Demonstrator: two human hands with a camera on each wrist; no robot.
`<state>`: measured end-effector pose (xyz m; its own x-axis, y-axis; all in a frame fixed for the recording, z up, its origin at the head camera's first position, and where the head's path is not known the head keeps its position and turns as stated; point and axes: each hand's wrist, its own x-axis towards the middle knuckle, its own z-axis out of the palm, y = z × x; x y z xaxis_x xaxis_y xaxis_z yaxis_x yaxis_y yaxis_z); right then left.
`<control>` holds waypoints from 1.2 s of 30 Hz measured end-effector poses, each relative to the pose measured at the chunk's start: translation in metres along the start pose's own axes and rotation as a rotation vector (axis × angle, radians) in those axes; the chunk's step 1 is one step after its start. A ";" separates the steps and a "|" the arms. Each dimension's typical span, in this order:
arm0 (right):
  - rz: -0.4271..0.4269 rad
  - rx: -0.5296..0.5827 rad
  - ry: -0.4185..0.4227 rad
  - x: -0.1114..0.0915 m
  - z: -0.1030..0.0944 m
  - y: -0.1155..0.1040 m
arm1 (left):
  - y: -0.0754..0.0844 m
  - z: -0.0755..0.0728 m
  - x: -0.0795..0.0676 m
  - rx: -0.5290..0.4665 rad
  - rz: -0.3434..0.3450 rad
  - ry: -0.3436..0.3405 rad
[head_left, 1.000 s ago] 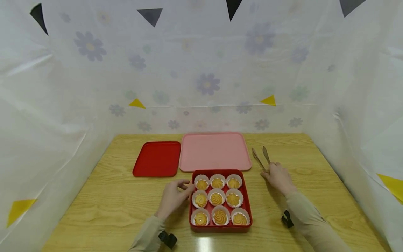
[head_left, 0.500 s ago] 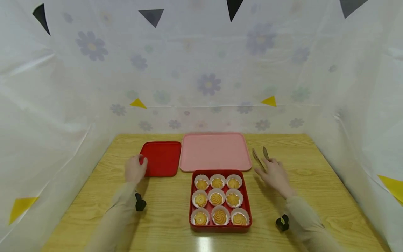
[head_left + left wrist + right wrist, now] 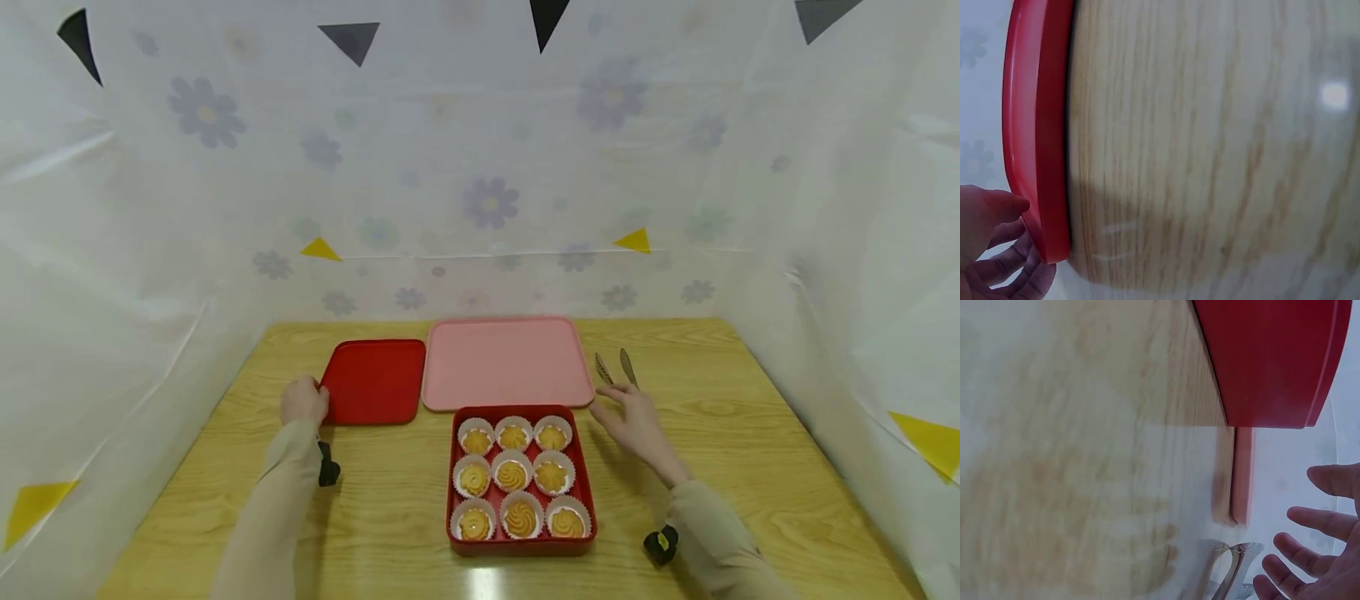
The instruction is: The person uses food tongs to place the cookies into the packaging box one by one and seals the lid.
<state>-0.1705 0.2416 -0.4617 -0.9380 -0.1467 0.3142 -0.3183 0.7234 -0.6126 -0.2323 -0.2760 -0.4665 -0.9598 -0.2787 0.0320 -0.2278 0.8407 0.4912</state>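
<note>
My left hand (image 3: 303,400) is at the left edge of a flat red lid (image 3: 375,382) that lies on the table. In the left wrist view, the thumb sits on the rim of the lid (image 3: 1050,144) and the other fingers curl against its outer side, pinching the corner. Fingers spread and holding nothing, my right hand (image 3: 637,427) hovers between the red box (image 3: 522,547) and the metal tongs (image 3: 630,368). The hand partly hides the tongs in the head view. Inside the box stand several piped cookies (image 3: 512,476) in white paper cups, arranged in rows.
A pink tray (image 3: 506,362) lies behind the box, close beside the lid's right edge. The wooden table (image 3: 390,508) is enclosed by white flower-patterned sheeting (image 3: 487,133) at the back and sides.
My left hand has left the box's left side, swung over to the red lid and taken its edge. My right hand has let go of the tongs and drawn slightly left.
</note>
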 end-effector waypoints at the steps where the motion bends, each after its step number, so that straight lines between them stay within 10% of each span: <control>1: -0.008 -0.004 0.006 0.000 0.001 0.000 | 0.000 0.000 -0.001 -0.007 -0.002 0.006; 25: -0.002 0.053 -0.034 0.000 0.004 -0.002 | 0.000 -0.017 -0.006 -0.224 -0.083 0.076; 36: 0.019 0.115 -0.084 0.006 0.000 -0.009 | 0.047 -0.023 -0.026 -0.392 -0.030 0.144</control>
<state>-0.1736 0.2344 -0.4538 -0.9506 -0.1928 0.2432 -0.3095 0.6454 -0.6984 -0.2144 -0.2403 -0.4241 -0.9147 -0.3858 0.1201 -0.1493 0.5989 0.7868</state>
